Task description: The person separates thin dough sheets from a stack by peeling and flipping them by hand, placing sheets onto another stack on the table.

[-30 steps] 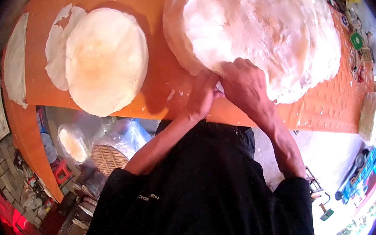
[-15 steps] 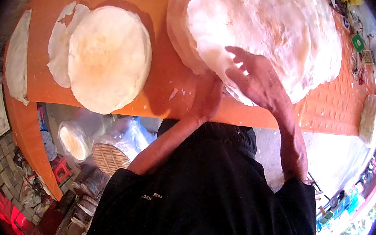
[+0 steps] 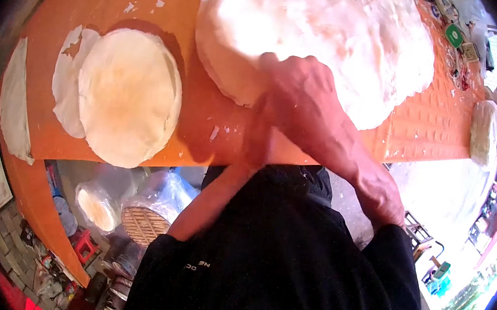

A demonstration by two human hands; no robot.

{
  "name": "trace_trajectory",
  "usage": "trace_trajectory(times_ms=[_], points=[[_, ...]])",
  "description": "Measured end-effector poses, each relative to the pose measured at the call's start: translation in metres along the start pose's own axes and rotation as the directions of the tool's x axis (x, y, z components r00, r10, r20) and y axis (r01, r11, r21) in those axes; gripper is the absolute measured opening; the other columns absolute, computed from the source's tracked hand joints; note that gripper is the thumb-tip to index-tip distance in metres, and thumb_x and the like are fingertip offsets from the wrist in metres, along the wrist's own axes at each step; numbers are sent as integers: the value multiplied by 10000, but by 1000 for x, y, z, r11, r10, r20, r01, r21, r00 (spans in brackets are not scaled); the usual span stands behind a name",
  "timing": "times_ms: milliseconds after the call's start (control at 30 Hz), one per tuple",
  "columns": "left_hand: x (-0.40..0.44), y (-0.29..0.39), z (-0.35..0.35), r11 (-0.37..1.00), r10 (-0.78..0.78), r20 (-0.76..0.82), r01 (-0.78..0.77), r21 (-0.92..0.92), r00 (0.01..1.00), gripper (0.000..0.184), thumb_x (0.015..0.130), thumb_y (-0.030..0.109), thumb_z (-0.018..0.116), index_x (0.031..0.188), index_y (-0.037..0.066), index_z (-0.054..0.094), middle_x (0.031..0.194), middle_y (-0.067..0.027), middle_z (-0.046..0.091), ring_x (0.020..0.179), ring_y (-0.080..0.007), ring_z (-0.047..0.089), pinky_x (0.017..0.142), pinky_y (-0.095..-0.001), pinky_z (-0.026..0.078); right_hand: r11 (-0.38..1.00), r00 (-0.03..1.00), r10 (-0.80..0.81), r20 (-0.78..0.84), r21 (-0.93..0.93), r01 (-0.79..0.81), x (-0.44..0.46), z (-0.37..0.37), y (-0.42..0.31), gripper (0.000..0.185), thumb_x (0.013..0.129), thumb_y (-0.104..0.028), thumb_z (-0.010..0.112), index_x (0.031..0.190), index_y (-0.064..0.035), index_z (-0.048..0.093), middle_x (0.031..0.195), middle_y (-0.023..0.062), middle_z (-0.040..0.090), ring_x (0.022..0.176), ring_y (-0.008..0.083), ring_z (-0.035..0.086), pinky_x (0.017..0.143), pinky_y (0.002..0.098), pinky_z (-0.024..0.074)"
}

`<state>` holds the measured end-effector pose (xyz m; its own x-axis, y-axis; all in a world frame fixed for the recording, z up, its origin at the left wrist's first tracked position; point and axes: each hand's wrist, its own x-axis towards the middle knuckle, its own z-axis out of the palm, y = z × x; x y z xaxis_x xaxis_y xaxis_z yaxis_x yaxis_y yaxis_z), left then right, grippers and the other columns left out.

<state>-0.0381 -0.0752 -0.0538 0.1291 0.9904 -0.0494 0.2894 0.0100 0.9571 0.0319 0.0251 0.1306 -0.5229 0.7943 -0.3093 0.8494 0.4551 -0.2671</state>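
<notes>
A large stack of thin, pale round sheets (image 3: 331,37) lies on the orange table (image 3: 216,122). At its near-left edge is my right hand (image 3: 300,88), knuckles up with the fingers curled down; what they hold, if anything, is hidden. My left hand (image 3: 260,123) is just below and left of it, partly covered by the right and smeared by motion. Further left lies a smaller stack of round sheets (image 3: 128,95), with a torn sheet (image 3: 66,87) partly under its left side.
A folded pale sheet (image 3: 16,100) lies at the table's left end, and a wrapped bundle (image 3: 485,133) at the right end. Cords and a green round object (image 3: 453,35) sit at the back right. Below the table are plastic-wrapped baskets (image 3: 143,222) and a red stool (image 3: 85,246).
My right hand, spread over the large stack half a second ago, has moved left and curled its fingers near my left hand. The camera view has shifted slightly.
</notes>
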Motion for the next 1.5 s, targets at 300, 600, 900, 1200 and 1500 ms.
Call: trace_trajectory(times_ms=[300,600,900,1200,1500], points=[[19,-30,-109,416,-369,-198,-28,-909,908,434,956,325,427,1274,32,460,1218,-151,524,1114,-306,518,942,-409,403,862,986,-162,-39,480,161,-5,-40,69,385,787,-212,671,1096,5,594,893,102,652,813,202,628,690,341,523],[5,-27,-169,506,-573,-278,66,-860,771,512,944,331,513,1317,-15,451,1327,-137,505,1194,-275,501,1024,-417,398,426,921,372,-116,903,-59,53,49,201,391,788,-242,695,1089,2,644,965,97,682,895,193,645,827,306,517],[20,-20,-131,730,-546,-498,91,-677,673,319,900,141,595,1175,7,505,1069,-84,590,946,-172,579,827,-327,488,390,946,322,-25,914,-108,45,65,192,358,820,-252,665,1060,13,637,912,46,661,802,127,604,734,285,487],[9,32,-184,784,-454,-684,-110,-612,570,253,866,137,666,1074,15,591,974,-48,633,849,-126,589,747,-292,497,384,911,342,-229,919,87,65,-18,125,374,845,-183,668,1156,16,608,1004,69,668,858,150,618,780,268,492],[-116,-13,-362,877,-451,-833,-12,-480,321,330,850,169,675,1123,-3,604,1052,-82,637,936,-186,614,828,-317,513,159,988,-49,-145,976,151,185,47,-58,316,800,-192,687,1035,19,658,856,47,664,729,140,615,657,268,485]])
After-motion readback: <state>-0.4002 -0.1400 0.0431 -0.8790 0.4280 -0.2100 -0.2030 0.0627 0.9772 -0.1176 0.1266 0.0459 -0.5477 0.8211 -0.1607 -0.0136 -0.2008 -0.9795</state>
